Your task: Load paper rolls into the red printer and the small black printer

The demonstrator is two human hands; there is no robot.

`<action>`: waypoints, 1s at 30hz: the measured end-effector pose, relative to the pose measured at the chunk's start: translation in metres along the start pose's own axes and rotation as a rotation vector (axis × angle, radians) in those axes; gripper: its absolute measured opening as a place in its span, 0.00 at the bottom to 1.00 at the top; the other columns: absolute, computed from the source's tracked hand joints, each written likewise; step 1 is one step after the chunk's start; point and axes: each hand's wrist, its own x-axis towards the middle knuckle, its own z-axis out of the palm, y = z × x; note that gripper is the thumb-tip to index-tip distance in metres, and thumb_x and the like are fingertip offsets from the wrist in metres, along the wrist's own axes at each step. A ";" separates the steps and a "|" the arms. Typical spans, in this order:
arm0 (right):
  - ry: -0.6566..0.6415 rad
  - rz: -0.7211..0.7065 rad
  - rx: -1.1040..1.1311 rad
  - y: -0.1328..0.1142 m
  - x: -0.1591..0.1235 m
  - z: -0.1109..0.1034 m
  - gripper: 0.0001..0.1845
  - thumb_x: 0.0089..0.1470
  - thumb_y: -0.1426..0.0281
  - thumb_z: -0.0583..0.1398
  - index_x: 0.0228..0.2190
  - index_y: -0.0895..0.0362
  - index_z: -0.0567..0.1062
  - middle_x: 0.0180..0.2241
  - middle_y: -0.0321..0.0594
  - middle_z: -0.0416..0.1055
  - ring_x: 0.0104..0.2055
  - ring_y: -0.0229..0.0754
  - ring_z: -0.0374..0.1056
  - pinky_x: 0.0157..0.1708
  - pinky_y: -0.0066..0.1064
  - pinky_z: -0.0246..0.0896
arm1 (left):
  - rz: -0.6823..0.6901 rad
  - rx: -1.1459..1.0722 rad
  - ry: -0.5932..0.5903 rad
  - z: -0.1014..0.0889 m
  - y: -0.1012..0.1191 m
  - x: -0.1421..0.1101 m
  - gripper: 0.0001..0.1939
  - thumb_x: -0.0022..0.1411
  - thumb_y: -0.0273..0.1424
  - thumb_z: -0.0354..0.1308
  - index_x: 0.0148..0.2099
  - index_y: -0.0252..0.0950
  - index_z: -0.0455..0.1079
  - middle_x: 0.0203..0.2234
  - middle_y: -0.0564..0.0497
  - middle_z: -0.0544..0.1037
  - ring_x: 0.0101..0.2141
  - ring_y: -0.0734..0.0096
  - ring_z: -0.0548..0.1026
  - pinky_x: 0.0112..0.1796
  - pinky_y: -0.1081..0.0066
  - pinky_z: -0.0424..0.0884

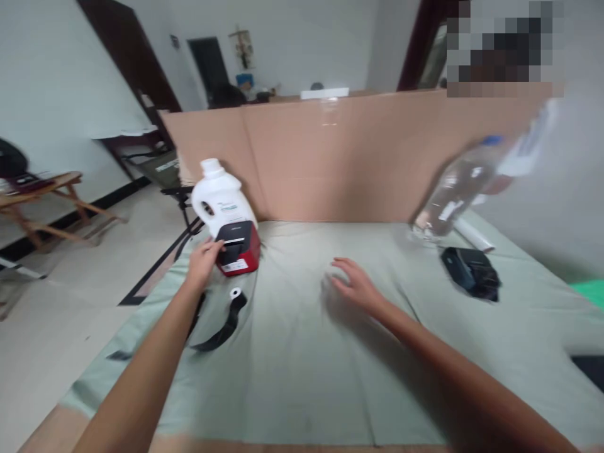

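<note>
At the left of the table, a small red and black label printer (pixel 239 246) stands in front of a white jug. My left hand (pixel 204 261) is at its left side, fingers bent against the casing edge. Closer to me lies a black paper roll (pixel 236 301) with a white core, its loose strip curling over the cloth. My right hand (pixel 353 284) hovers over the middle of the cloth, empty, thumb and fingers apart.
A cardboard panel (pixel 330 163) stands along the back. The white jug (pixel 221 195) leans near its left end. On the right are a large clear bottle (pixel 455 189) with a blue cap, a dark device (pixel 472 272) and a white roll (pixel 474 236). Behind the panel, a person is partly visible.
</note>
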 end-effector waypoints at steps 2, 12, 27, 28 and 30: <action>0.110 0.099 -0.198 0.036 -0.032 -0.079 0.17 0.59 0.62 0.58 0.46 0.55 0.78 0.51 0.51 0.76 0.55 0.54 0.71 0.58 0.51 0.63 | 0.227 0.148 0.144 0.006 0.019 -0.011 0.12 0.57 0.35 0.59 0.22 0.41 0.66 0.32 0.45 0.77 0.51 0.49 0.72 0.49 0.53 0.70; 0.192 0.853 -0.691 0.118 -0.080 -0.278 0.27 0.57 0.55 0.60 0.51 0.61 0.74 0.49 0.56 0.77 0.50 0.59 0.73 0.48 0.44 0.66 | 0.898 0.459 -0.845 0.239 0.089 -0.203 0.17 0.70 0.37 0.53 0.56 0.38 0.74 0.60 0.43 0.74 0.59 0.57 0.72 0.60 0.54 0.65; -0.140 0.883 -0.544 0.019 -0.026 -0.158 0.49 0.51 0.45 0.62 0.67 0.53 0.56 0.51 0.58 0.69 0.48 0.61 0.73 0.44 0.43 0.66 | 0.926 0.548 -1.185 0.185 0.064 -0.309 0.36 0.73 0.52 0.40 0.76 0.41 0.46 0.75 0.45 0.43 0.73 0.52 0.42 0.69 0.43 0.41; -0.162 0.843 -0.529 0.001 -0.019 -0.139 0.48 0.50 0.47 0.62 0.65 0.53 0.57 0.50 0.57 0.69 0.47 0.60 0.73 0.43 0.43 0.66 | 0.932 0.533 -1.189 0.183 0.065 -0.313 0.37 0.73 0.52 0.40 0.76 0.41 0.46 0.74 0.45 0.45 0.73 0.51 0.43 0.68 0.43 0.42; -0.191 0.805 -0.499 -0.031 -0.007 -0.102 0.45 0.50 0.48 0.63 0.63 0.53 0.59 0.49 0.56 0.68 0.44 0.58 0.74 0.41 0.41 0.66 | 0.943 0.502 -1.189 0.181 0.068 -0.316 0.37 0.73 0.53 0.40 0.75 0.40 0.49 0.74 0.45 0.49 0.72 0.51 0.46 0.68 0.43 0.43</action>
